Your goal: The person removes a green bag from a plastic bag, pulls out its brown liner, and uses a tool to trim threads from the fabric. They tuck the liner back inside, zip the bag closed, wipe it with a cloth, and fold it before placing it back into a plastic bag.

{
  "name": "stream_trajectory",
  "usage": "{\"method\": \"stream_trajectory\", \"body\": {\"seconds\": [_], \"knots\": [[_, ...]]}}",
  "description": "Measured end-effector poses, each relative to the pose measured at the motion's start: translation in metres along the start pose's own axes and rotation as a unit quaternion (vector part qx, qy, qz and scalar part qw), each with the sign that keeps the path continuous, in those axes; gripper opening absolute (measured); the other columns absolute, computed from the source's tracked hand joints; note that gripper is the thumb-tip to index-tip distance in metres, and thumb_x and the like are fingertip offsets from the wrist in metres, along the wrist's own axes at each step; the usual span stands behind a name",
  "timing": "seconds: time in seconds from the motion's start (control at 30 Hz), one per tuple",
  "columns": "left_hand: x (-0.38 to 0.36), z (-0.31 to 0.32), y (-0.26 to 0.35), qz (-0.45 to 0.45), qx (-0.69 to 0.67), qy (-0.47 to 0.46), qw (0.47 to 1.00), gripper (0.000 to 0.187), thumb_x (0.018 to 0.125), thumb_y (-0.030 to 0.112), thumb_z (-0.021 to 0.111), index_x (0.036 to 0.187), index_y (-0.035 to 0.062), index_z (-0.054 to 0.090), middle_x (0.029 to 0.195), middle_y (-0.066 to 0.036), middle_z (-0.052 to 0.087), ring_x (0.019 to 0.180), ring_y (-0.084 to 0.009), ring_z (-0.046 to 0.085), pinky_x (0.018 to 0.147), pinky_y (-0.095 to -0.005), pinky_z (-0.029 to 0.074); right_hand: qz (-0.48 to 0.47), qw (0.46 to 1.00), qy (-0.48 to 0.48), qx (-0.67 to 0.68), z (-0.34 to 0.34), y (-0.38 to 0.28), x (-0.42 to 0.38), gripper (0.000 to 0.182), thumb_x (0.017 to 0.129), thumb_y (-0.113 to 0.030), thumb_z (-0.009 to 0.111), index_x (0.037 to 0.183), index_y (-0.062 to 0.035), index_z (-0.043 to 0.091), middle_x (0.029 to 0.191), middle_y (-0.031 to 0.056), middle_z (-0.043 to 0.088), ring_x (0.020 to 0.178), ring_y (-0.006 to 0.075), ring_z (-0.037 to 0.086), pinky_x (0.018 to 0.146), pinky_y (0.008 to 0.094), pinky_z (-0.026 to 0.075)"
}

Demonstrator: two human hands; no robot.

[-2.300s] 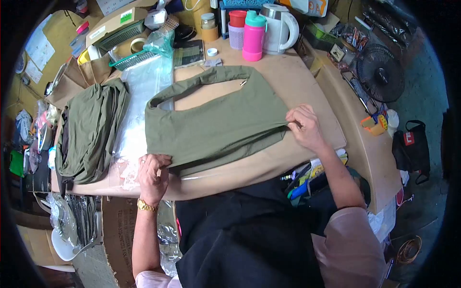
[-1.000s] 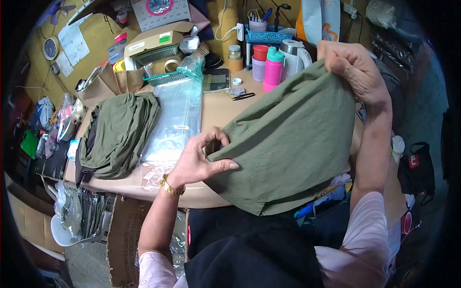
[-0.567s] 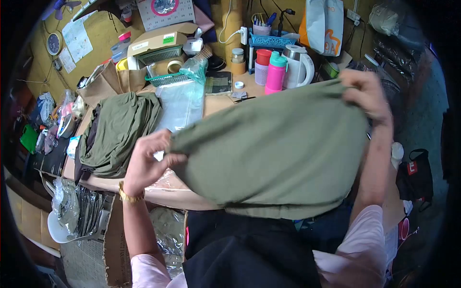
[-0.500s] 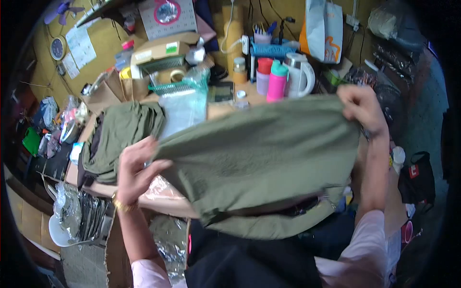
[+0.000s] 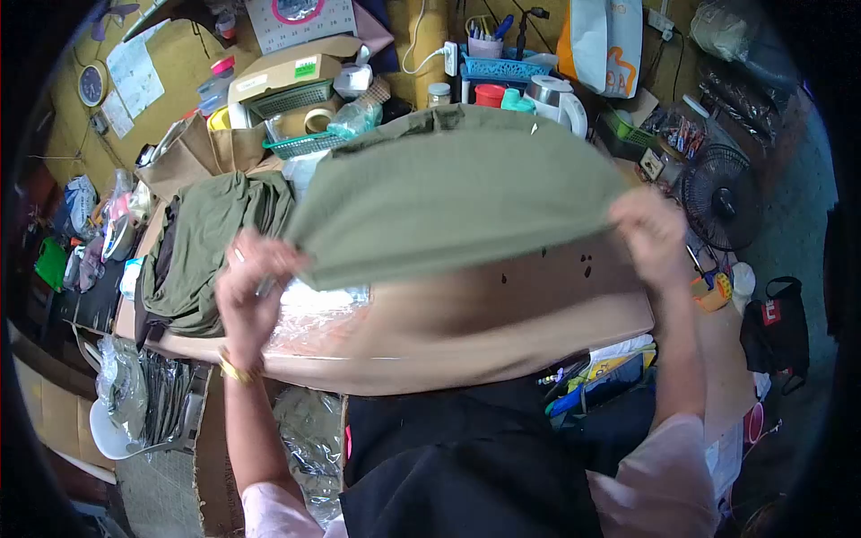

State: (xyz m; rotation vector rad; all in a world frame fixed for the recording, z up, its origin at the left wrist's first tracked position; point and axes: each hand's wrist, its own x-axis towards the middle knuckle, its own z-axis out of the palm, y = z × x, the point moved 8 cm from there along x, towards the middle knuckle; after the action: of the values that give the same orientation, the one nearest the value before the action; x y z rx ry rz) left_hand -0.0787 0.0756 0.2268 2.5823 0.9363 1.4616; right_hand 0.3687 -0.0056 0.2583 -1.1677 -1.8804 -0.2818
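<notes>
An olive-green garment (image 5: 448, 197) is stretched out in the air between my two hands, its far edge billowing up over the table. My left hand (image 5: 256, 273) pinches its near left corner; a gold-coloured bracelet is on that wrist. The near right corner is gripped by my right hand (image 5: 647, 235), which is blurred by motion. Left of my left hand, a pile of similar olive-green garments (image 5: 211, 242) lies on the table (image 5: 502, 336). Clear plastic packaging (image 5: 318, 318) rests on the tabletop beside my left hand.
At the back stand a kettle (image 5: 556, 99), a blue basket (image 5: 507, 67), a teal basket (image 5: 305, 146) and a cardboard box (image 5: 287, 72). A black fan (image 5: 720, 197) is at the right. Below the table's left edge, a white tub (image 5: 112, 426) holds plastic-wrapped items.
The garment has swung up and away from my body, uncovering the near tabletop. My right hand has come down and slightly left, still holding it; my left hand has moved slightly.
</notes>
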Motion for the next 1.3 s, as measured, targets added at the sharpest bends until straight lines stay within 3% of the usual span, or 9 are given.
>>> {"method": "stream_trajectory", "body": {"seconds": [0.13, 0.3, 0.5, 0.7, 0.83, 0.93, 1.07, 1.2, 1.3], "knots": [[-0.073, 0.048, 0.002, -0.116, 0.072, -0.183, 0.973, 0.028, 0.077, -0.005, 0.068, 0.100, 0.0087, 0.074, 0.100, -0.010, 0.071, 0.101, -0.0297, 0.065, 0.098, -0.0444, 0.043, 0.077, 0.955, -0.283, 0.040, 0.089, 0.009, -0.102, 0.014, 0.077, -0.003, 0.074, 0.091, -0.0030, 0.072, 0.097, 0.0103, 0.071, 0.098, 0.0289, 0.066, 0.087, 0.0364, 0.050], [-0.058, 0.107, 0.011, -0.242, 0.008, -0.183, 0.953, 0.041, 0.089, 0.007, 0.065, 0.129, 0.0009, 0.058, 0.128, -0.019, 0.062, 0.123, -0.0353, 0.057, 0.109, -0.0420, 0.038, 0.300, 0.932, -0.118, 0.168, 0.138, 0.026, -0.085, 0.034, 0.084, -0.018, 0.074, 0.114, -0.0033, 0.066, 0.121, 0.0166, 0.065, 0.115, 0.0318, 0.061, 0.105, 0.0447, 0.041], [-0.086, 0.233, -0.038, -0.218, 0.174, -0.228, 0.933, 0.081, 0.097, 0.051, 0.049, 0.155, 0.0015, 0.020, 0.161, -0.021, 0.022, 0.150, -0.0363, 0.016, 0.119, -0.0593, 0.009, 0.120, 0.955, -0.166, -0.216, 0.230, 0.002, -0.103, 0.056, 0.089, -0.036, 0.069, 0.135, -0.0078, 0.053, 0.139, 0.0209, 0.052, 0.134, 0.0344, 0.045, 0.116, 0.0529, 0.025], [-0.052, 0.174, -0.046, -0.192, 0.186, -0.003, 0.964, 0.063, 0.079, 0.023, 0.075, 0.136, 0.0122, 0.052, 0.131, -0.017, 0.051, 0.124, -0.0374, 0.047, 0.099, -0.0531, 0.038, 0.289, 0.930, -0.228, -0.005, 0.199, 0.052, -0.066, 0.050, 0.084, -0.028, 0.074, 0.125, -0.0055, 0.057, 0.139, 0.0207, 0.050, 0.129, 0.0368, 0.047, 0.106, 0.0499, 0.037], [-0.023, 0.166, -0.099, -0.277, 0.281, -0.041, 0.918, 0.051, 0.075, 0.018, 0.074, 0.123, 0.0102, 0.059, 0.120, -0.014, 0.055, 0.115, -0.0346, 0.051, 0.095, -0.0487, 0.039, 0.250, 0.943, -0.079, -0.204, 0.173, 0.102, -0.016, 0.034, 0.082, -0.021, 0.074, 0.108, -0.0040, 0.061, 0.112, 0.0190, 0.062, 0.107, 0.0378, 0.059, 0.092, 0.0508, 0.045], [-0.040, 0.177, -0.151, -0.288, 0.247, -0.040, 0.924, 0.033, 0.073, 0.010, 0.071, 0.105, 0.0093, 0.064, 0.102, -0.010, 0.060, 0.103, -0.0310, 0.058, 0.088, -0.0458, 0.042, 0.308, 0.906, -0.240, -0.162, 0.221, 0.163, -0.042, 0.024, 0.083, -0.013, 0.069, 0.102, -0.0035, 0.059, 0.103, 0.0196, 0.063, 0.100, 0.0402, 0.060, 0.086, 0.0500, 0.046], [-0.064, 0.173, -0.156, -0.245, 0.162, 0.081, 0.952, 0.020, 0.066, -0.003, 0.062, 0.083, 0.0089, 0.064, 0.080, -0.007, 0.060, 0.085, -0.0301, 0.061, 0.080, -0.0425, 0.044, 0.372, 0.901, -0.179, -0.133, 0.225, 0.177, -0.078, 0.014, 0.084, -0.007, 0.063, 0.095, -0.0022, 0.056, 0.099, 0.0219, 0.063, 0.097, 0.0428, 0.059, 0.082, 0.0512, 0.046], [-0.053, 0.180, -0.164, -0.190, 0.169, 0.113, 0.961, 0.025, 0.065, -0.003, 0.061, 0.087, 0.0091, 0.062, 0.085, -0.007, 0.058, 0.087, -0.0313, 0.059, 0.082, -0.0450, 0.042, 0.350, 0.915, -0.139, -0.143, 0.229, 0.190, -0.080, 0.010, 0.085, -0.004, 0.060, 0.091, -0.0024, 0.053, 0.098, 0.0227, 0.062, 0.095, 0.0430, 0.060, 0.079, 0.0500, 0.047], [-0.024, 0.186, -0.181, -0.177, 0.165, 0.036, 0.970, 0.054, 0.072, 0.012, 0.075, 0.123, 0.0094, 0.057, 0.119, -0.015, 0.058, 0.114, -0.0355, 0.053, 0.094, -0.0460, 0.041, 0.366, 0.924, -0.114, -0.008, 0.234, 0.238, -0.079, 0.016, 0.085, -0.010, 0.067, 0.095, -0.0037, 0.056, 0.095, 0.0128, 0.064, 0.088, 0.0276, 0.063, 0.080, 0.0392, 0.049]]}}
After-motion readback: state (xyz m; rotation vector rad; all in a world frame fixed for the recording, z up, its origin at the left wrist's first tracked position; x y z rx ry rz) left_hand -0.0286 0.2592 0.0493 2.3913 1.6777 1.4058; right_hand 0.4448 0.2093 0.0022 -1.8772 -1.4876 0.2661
